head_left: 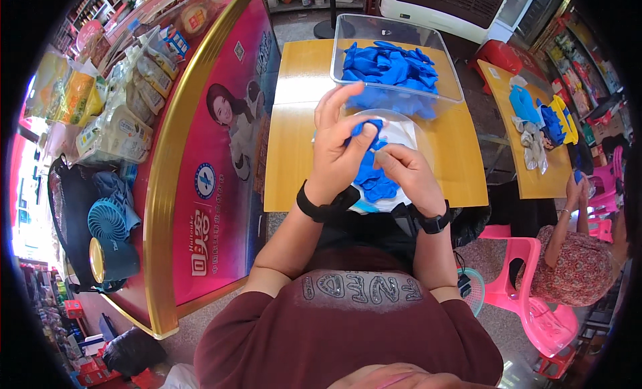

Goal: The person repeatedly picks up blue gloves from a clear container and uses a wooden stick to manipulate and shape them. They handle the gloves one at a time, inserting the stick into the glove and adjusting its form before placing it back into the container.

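My left hand (336, 148) is raised over the table, its thumb and index finger pinching a small soft blue piece (373, 125) that looks like cloth or thin rubber. Some of its other fingers stretch upward. Just right of it, my right hand (409, 175) is closed in a pinch close to that piece; what sits between its fingertips is too small to make out. Below both hands, more blue pieces (376, 183) lie on a white surface (406, 136) inside a round clear rim. Beyond, a clear plastic bin (453, 86) holds a heap of similar blue pieces (391, 64).
A yellow wooden table (294, 148) carries the bin. To the left runs a gold-edged counter (157, 188) with a pink poster. At right, a person (568, 255) sits by another table (535, 178), near a pink plastic chair (521, 282).
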A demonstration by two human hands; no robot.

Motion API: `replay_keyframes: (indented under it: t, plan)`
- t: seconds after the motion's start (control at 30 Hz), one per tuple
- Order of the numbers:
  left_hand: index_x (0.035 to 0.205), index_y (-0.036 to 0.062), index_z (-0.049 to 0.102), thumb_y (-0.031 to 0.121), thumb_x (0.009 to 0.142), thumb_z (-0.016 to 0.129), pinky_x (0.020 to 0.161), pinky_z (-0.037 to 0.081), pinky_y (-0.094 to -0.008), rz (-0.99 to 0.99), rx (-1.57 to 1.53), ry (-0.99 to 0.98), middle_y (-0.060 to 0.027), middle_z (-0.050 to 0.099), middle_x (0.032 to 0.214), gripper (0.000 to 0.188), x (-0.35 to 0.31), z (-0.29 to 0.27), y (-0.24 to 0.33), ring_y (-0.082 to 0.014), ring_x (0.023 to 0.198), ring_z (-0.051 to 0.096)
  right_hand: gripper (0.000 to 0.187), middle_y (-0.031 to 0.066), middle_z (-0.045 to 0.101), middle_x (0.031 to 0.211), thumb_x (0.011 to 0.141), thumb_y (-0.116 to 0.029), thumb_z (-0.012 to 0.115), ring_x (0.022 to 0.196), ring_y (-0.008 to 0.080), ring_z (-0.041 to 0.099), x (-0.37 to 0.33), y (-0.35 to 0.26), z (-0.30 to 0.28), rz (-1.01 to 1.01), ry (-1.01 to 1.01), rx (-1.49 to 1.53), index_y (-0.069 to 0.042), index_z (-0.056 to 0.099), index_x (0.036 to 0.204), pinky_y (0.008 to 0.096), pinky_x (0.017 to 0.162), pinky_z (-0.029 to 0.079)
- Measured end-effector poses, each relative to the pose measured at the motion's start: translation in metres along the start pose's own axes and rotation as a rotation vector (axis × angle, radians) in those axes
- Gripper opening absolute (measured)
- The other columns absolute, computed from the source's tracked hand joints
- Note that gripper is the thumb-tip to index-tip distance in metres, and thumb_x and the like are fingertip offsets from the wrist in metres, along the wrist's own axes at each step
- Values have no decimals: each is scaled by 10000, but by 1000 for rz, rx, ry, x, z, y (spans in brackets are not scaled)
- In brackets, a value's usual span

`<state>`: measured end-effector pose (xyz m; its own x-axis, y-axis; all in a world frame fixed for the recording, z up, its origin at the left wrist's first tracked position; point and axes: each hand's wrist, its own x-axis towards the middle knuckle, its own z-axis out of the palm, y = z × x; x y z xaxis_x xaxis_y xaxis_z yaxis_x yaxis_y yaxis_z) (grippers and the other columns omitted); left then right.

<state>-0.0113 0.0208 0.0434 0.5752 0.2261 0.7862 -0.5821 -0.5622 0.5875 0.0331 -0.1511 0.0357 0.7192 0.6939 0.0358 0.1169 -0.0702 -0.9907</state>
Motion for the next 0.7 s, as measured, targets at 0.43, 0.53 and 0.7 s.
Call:
replay_keyframes:
  t: [0.43, 0.53, 0.7]
  plan:
    - [948, 23, 663, 196, 924, 634, 587, 489, -243, -767, -615, -202, -58, 666, 780, 178, -8, 3, -1, -114, 636, 614, 236, -4, 583, 736, 953, -203, 602, 674, 57, 485, -2, 3, 1, -188, 334, -122, 18, 645, 883, 224, 596, 384]
    - [875, 40, 650, 215, 934, 626, 532, 445, -226, -742, -643, -223, -46, 655, 700, 186, -5, 1, 6, -101, 596, 596, 234, -7, 578, 715, 949, -202, 606, 658, 55, 476, 0, 5, -1, -235, 418, -83, 17, 649, 879, 227, 579, 373]
    - [882, 34, 651, 260, 939, 623, 531, 442, -223, -801, -694, -278, -47, 654, 712, 235, -2, -6, 5, -96, 596, 596, 230, -6, 584, 705, 944, -203, 614, 637, 59, 472, 0, 9, 0, -218, 438, -83, 16, 656, 888, 231, 566, 372]
